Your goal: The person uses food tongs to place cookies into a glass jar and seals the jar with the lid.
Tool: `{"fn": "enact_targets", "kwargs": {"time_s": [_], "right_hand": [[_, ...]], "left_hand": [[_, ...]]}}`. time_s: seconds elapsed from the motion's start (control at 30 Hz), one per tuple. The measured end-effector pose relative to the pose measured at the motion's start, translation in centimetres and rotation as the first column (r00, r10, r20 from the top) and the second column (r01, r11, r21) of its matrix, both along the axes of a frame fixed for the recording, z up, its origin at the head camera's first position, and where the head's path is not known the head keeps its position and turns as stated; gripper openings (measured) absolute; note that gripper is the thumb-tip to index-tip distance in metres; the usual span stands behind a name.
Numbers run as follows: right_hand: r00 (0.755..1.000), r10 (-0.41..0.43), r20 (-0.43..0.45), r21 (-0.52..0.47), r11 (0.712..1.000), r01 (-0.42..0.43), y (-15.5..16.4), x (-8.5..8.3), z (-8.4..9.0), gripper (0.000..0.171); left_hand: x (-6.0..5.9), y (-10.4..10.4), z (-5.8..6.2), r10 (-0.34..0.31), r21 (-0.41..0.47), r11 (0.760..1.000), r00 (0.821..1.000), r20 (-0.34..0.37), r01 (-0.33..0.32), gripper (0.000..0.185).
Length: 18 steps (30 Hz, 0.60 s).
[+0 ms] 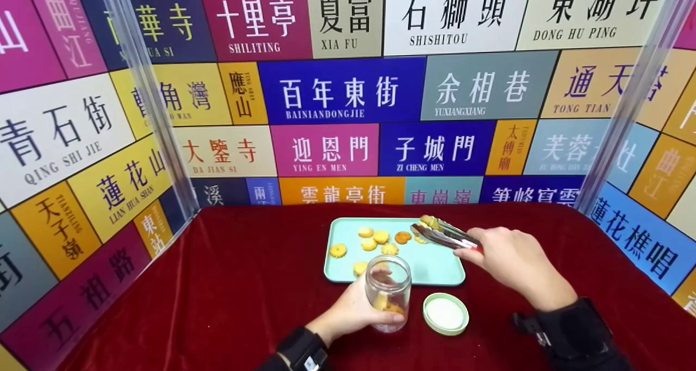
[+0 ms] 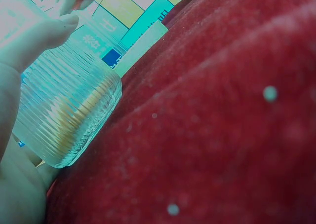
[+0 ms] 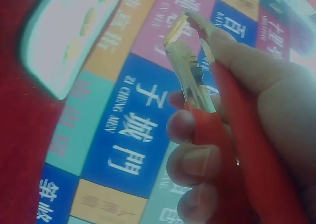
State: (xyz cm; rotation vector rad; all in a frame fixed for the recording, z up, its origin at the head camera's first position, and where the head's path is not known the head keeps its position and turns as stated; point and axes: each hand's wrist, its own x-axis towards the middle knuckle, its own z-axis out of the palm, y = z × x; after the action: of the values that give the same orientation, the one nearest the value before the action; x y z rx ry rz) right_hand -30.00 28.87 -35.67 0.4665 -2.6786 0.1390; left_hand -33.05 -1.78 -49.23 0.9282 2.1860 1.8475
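My left hand grips a clear ribbed jar that stands open-topped in front of the tray, slightly tilted in the head view. Some yellowish cookies lie at the bottom of the jar. In my right hand are metal tongs with red handles, held over the right part of the tray. Their tips pinch a cookie. Several more cookies, some round and some with scalloped edges, are spread over the mint-green tray. One cookie near the tray's front edge is partly hidden behind the jar.
A pale green lid with a white inside lies right of the jar on the dark red cloth. Behind the table rises a wall of colourful sign panels, with clear upright posts at the corners.
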Motion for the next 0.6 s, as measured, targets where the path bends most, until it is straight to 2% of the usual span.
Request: {"fn": "enact_targets", "kwargs": {"time_s": [0.3,0.6], "right_hand": [[0.999,0.043,-0.003,0.005,0.999,-0.043,-1.1,1.9,2.0,0.035],[0.995,0.094,-0.028,0.025,0.995,-0.094,-1.7,3.5,3.0,0.038]], "left_hand": [[0.2,-0.1,0.1,0.002,0.009,1.0,1.0,0.002,-0.002,0.086],[0.2,-0.1,0.2,-0.004,0.018,1.0,1.0,0.003,0.004,0.086]]}}
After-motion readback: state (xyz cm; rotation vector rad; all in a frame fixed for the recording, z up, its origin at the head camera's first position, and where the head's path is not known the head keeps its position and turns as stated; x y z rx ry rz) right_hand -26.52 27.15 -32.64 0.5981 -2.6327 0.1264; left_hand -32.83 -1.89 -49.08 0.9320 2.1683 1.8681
